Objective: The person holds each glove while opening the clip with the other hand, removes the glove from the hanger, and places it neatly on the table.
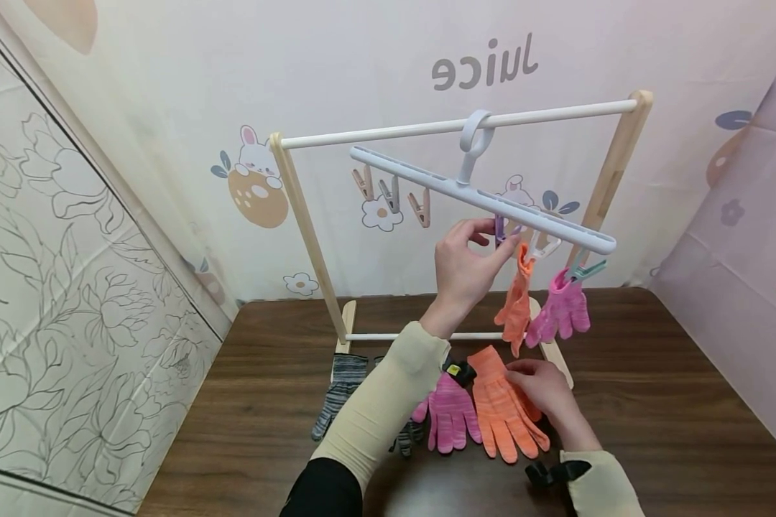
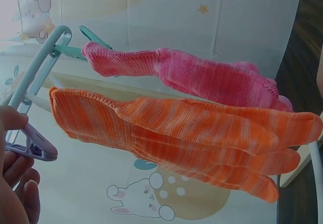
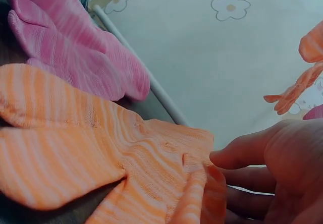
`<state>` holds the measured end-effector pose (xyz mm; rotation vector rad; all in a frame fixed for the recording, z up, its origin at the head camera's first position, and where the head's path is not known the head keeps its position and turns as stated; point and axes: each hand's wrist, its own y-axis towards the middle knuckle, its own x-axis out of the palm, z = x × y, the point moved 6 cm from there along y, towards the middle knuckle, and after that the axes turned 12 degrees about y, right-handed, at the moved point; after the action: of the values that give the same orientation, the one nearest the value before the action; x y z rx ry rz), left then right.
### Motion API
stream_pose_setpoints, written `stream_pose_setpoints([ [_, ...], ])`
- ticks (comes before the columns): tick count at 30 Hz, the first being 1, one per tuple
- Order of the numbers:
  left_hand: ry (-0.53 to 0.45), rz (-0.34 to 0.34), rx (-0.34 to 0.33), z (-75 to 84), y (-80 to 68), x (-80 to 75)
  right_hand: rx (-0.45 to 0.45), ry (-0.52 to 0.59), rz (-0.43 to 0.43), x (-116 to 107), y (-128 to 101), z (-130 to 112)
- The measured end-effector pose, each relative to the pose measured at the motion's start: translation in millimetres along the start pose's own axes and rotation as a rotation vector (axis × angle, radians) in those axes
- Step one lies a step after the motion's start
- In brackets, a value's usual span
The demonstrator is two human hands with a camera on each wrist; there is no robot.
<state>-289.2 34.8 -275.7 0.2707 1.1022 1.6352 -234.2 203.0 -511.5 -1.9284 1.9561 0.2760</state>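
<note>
My left hand (image 1: pixel 468 266) is raised beneath the pale hanger and pinches a purple clothespin (image 2: pixel 40 144) between thumb and fingers. Beside it an orange glove (image 2: pixel 166 138) hangs from a white clothespin (image 1: pixel 544 246). Further right a pink glove (image 1: pixel 561 309) hangs from a green clothespin (image 1: pixel 585 270). Down on the table, my right hand (image 1: pixel 543 391) holds the edge of another orange glove (image 3: pixel 116 153) near its cuff, thumb on top, other fingers partly hidden behind it. A second pink glove (image 1: pixel 451 413) lies left of that one.
The hanger (image 1: pixel 414 174) hooks over the white rod (image 1: pixel 562 115) of a wooden-sided rack. Several more clothespins (image 1: pixel 390 194) hang at its left end. Grey striped gloves (image 1: pixel 343 391) lie on the dark wooden table (image 1: pixel 259 402), partly behind my left sleeve.
</note>
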Motion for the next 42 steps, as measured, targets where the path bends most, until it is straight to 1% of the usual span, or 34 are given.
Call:
stream_pose_setpoints([
  [4,0.0,0.002,0.003,1.0,0.6,-0.1,-0.005,-0.042,0.019,-5.2,-2.1,-2.4],
  [7,-0.001,0.005,0.008,1.3,0.7,-0.3,0.007,-0.039,0.025,-7.6,-4.3,-2.5],
  [10,-0.007,0.007,0.007,0.9,0.7,-0.8,-0.007,-0.055,0.032,-9.7,-8.0,-6.6],
  [12,-0.011,0.013,0.012,0.5,0.9,-1.7,-0.036,-0.077,0.036,-12.0,-10.9,-14.3],
  [16,-0.02,0.023,0.019,-0.5,1.3,-2.7,-0.13,-0.134,0.066,-18.5,-19.1,-36.5],
  [19,-0.026,0.02,0.017,-0.6,1.2,-2.8,-0.192,-0.153,0.086,-23.6,-26.7,-52.6],
  [23,-0.023,0.013,0.013,-0.1,1.1,-2.4,-0.222,-0.163,0.103,-29.0,-37.6,-69.3],
  [28,-0.023,0.014,0.015,1.3,1.4,-1.7,-0.256,-0.185,0.15,-33.7,-50.5,-87.3],
  [32,-0.035,0.012,0.014,1.3,-0.5,-0.3,-0.312,-0.172,0.209,-35.5,-62.4,-99.5],
  [38,-0.029,0.015,0.012,-0.6,-3.1,0.5,-0.403,-0.115,0.294,-36.7,-75.8,-117.5],
  [40,-0.027,0.019,0.012,-1.0,-2.9,0.4,-0.434,-0.083,0.336,-37.1,-78.0,-123.7],
  [42,-0.022,0.021,0.013,-0.9,-2.4,0.4,-0.477,-0.045,0.399,-37.9,-80.5,-130.3],
])
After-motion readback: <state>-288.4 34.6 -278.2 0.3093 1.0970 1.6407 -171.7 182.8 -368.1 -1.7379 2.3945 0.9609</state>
